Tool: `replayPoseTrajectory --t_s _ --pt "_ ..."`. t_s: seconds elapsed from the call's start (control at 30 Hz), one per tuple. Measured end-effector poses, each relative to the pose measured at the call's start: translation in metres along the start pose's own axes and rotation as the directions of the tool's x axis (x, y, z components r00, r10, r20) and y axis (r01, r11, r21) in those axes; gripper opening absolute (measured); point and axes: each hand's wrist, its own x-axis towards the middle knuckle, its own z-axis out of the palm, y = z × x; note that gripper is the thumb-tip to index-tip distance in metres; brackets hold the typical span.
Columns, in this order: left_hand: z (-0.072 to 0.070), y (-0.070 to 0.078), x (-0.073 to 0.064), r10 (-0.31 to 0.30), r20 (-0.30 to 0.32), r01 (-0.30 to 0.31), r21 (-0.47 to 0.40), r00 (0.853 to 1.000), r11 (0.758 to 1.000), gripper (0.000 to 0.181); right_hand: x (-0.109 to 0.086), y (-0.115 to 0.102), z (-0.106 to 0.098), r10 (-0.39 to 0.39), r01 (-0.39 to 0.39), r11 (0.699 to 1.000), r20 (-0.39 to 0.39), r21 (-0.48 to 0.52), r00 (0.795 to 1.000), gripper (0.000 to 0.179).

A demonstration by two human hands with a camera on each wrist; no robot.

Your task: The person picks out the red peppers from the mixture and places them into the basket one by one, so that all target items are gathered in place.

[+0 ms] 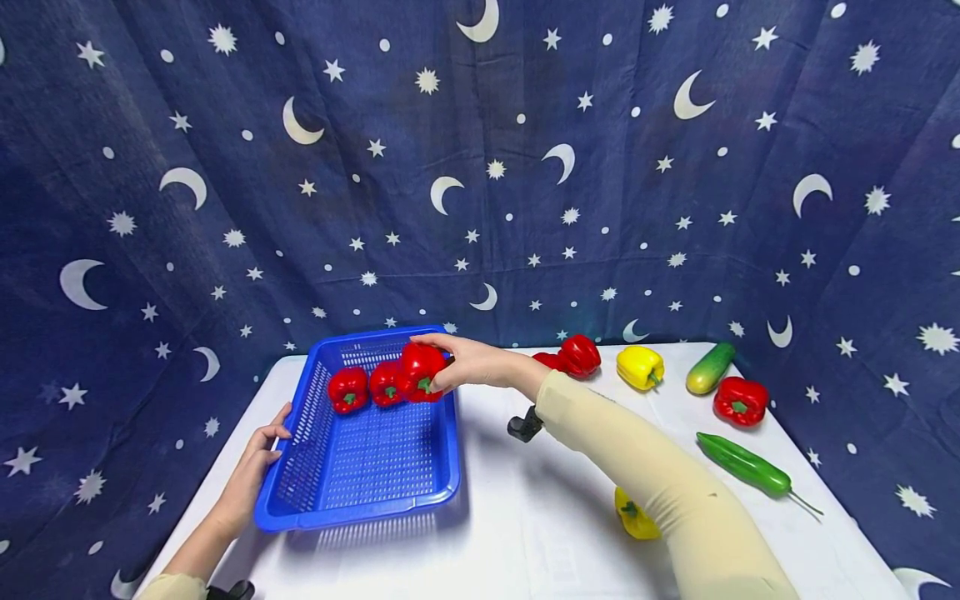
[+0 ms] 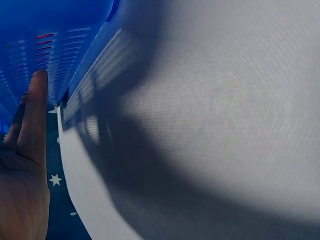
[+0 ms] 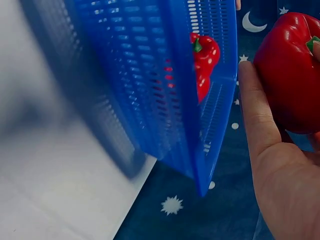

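Note:
My right hand (image 1: pixel 480 364) grips a red bell pepper (image 1: pixel 422 365) between thumb and fingers, over the right side of the blue plastic basket (image 1: pixel 360 518). In the right wrist view, that pepper (image 3: pixel 292 75) appears beside the basket wall, its green stem near the thumb. Inside the basket sit a red bell pepper (image 1: pixel 348 392) at the left and another red bell pepper (image 1: pixel 385 385) next to it, partly hidden by the held one. My left hand (image 1: pixel 247 479) rests on the basket's left side; the left wrist view shows its extended fingers (image 2: pixel 35 110) against the slotted wall.
Right of the basket on the white table (image 1: pixel 525 500) lie red bell peppers (image 1: pixel 580 357), a yellow bell pepper (image 1: pixel 640 367), a green-yellow cucumber-like vegetable (image 1: pixel 710 369), another red pepper (image 1: pixel 741 402) and a long green chili (image 1: pixel 746 465). My right sleeve partly covers another yellow pepper (image 1: pixel 636 517).

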Motion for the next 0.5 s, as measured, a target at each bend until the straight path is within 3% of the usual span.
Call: replayPoseTrajectory --t_s 0.23,0.5 --pt "0.000 0.000 0.000 0.003 -0.004 -0.003 -0.012 1.000 1.000 0.022 0.016 -0.012 0.010 -0.018 0.017 1.000 0.043 0.008 0.999 0.086" --pt "0.001 0.000 0.000 0.005 -0.010 -0.006 -0.022 1.000 1.000 0.022 0.034 -0.021 0.023 -0.027 0.027 1.000 0.024 0.005 0.999 0.085"
